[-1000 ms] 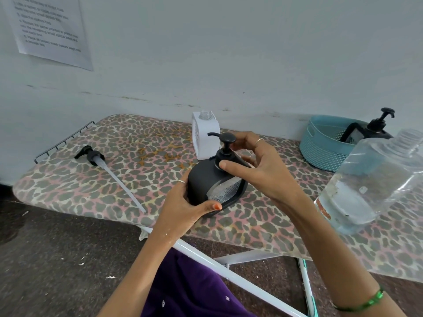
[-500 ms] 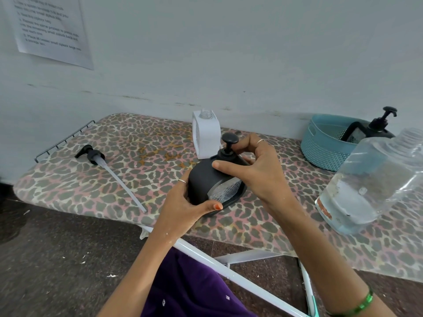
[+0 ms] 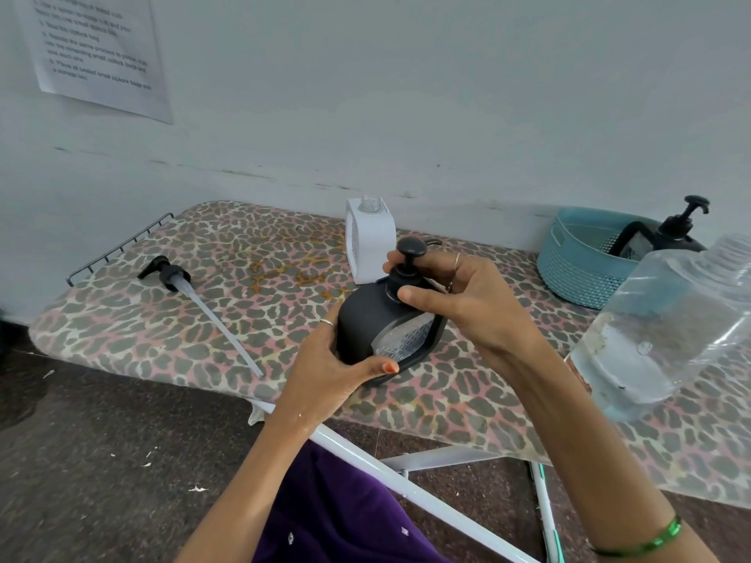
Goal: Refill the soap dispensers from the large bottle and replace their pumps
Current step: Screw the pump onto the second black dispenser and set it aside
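At the front edge of the leopard-print board (image 3: 227,319), a person steadies a black dispenser (image 3: 365,323) with the left hand (image 3: 325,371), fingers wrapped round its side and thumb pressed across its lower front. The right hand (image 3: 459,302) closes thumb and fingers on the collar of the pump (image 3: 408,260) seated in the dispenser's neck. Since a second ago the pump head has swung round: its spout then pointed toward the board's left end, and now the round knob faces the camera with the spout turned toward the back edge. The right thumb has shifted with it; the left hand has kept its grip.

Three dispensers are in view: the black one in hand, a white one (image 3: 372,245) with an open neck standing just behind it, and another black one (image 3: 666,233) with its pump fitted, in a blue basket (image 3: 577,270) toward the board's right end. A loose pump (image 3: 183,286) with a long tube lies near the left end, making three pumps. One big clear bottle (image 3: 658,335), uncapped and part full, stands at the right near the front edge.
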The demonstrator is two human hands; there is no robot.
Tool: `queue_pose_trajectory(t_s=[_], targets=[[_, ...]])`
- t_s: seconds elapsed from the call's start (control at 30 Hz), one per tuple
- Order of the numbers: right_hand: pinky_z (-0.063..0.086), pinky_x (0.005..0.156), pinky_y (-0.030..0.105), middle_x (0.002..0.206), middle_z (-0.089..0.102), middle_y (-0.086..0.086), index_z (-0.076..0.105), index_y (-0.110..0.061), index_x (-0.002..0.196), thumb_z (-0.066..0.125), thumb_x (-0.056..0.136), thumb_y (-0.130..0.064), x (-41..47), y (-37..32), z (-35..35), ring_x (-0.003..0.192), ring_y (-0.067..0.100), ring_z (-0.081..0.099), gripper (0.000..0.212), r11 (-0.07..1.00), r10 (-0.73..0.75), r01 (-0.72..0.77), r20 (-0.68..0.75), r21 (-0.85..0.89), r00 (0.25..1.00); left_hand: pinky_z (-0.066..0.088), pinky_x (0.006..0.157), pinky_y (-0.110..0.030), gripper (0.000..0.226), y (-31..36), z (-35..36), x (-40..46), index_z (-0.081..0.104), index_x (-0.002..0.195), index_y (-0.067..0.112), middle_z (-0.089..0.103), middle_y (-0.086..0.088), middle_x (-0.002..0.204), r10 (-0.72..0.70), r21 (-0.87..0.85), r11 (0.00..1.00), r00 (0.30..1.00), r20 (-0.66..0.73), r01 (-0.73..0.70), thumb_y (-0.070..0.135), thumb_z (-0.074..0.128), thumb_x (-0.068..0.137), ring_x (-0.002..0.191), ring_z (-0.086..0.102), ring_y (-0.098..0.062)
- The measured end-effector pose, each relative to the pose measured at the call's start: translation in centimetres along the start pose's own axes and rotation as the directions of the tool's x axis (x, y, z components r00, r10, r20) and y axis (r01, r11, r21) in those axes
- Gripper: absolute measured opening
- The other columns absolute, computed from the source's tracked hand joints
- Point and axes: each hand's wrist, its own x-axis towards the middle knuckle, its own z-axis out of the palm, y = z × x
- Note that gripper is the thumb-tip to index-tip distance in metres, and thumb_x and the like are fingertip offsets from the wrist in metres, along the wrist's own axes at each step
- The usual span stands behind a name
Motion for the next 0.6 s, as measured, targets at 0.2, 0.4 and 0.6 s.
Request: queue_pose_trajectory(t_s=[0.2,0.4,0.6], targets=[[0.048,0.100,0.032,0.097,0.075,-0.008,0.074,-0.023,0.093,0.081,0.068,-0.001,0.1,-0.5,1.0,0.101,0.003,0.066,0.034,0.992,0.050,-0.069,-0.172,-0.106,0.984,0.053,0.091,-0.027,0.082,-0.1,0.0,-0.1,0.054,0.115,0.039,0.068,0.019,0.112,0.000,-0.005,1.000,1.000,-0.007,0.000,0.065,0.084,0.044,0.110,0.063,-0.005],[0.051,0.093,0.024,0.092,0.074,-0.012,0.075,-0.021,0.097,0.083,0.068,-0.007,-0.4,-0.5,2.0,0.094,-0.001,0.067,0.033,0.981,0.004,-0.058,-0.277,-0.187,0.961,0.055,0.088,-0.028,0.072,0.2,0.0,-0.3,0.054,0.113,0.041,0.069,0.019,0.109,0.036,0.032,0.999,0.999,-0.020,-0.035,0.058,0.085,0.050,0.106,0.065,-0.005],[0.051,0.081,0.011,0.088,0.073,-0.013,0.075,-0.017,0.102,0.084,0.068,-0.011,-0.8,-0.4,2.8,0.086,-0.005,0.067,0.036,0.971,-0.067,-0.019,-0.349,-0.238,0.935,0.055,0.089,-0.028,0.075,0.2,0.0,-0.4,0.053,0.113,0.045,0.068,0.022,0.110,0.034,0.047,0.998,0.999,-0.025,-0.033,0.065,0.083,0.047,0.107,0.064,-0.004]])
